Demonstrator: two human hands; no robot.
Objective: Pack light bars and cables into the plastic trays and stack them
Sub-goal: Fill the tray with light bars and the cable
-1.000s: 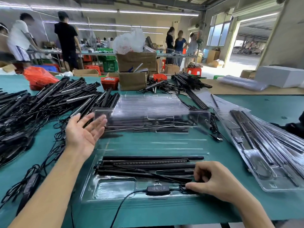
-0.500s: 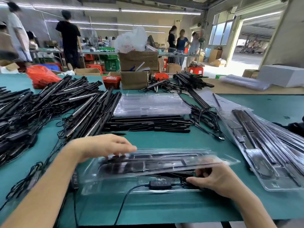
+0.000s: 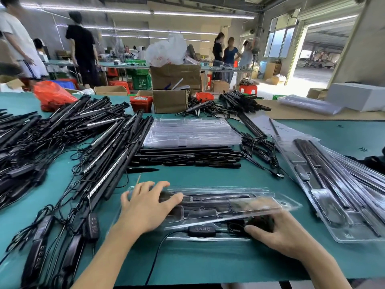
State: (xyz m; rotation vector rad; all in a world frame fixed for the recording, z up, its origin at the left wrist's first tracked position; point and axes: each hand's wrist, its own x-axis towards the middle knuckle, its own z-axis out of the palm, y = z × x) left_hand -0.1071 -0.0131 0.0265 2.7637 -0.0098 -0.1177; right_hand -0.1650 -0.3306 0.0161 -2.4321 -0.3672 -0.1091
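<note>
A clear plastic tray lies at the table's near edge with black light bars in it. Its clear lid lies tilted over the bars, its right front side raised. My left hand presses flat on the lid's left end, fingers spread. My right hand reaches under the raised side and grips the coiled black cable between thumb and fingers. The inline controller lies at the tray's front, its cord running off the table edge.
A stack of empty clear trays sits behind, on a row of black bars. Loose light bars and tangled cables cover the left. Packed trays lie at the right. Cardboard boxes and people stand at the back.
The clear lid has come down from upright onto the bars. My left hand went from raised and open to pressing on its left end. My right hand stayed at the cable coil.
</note>
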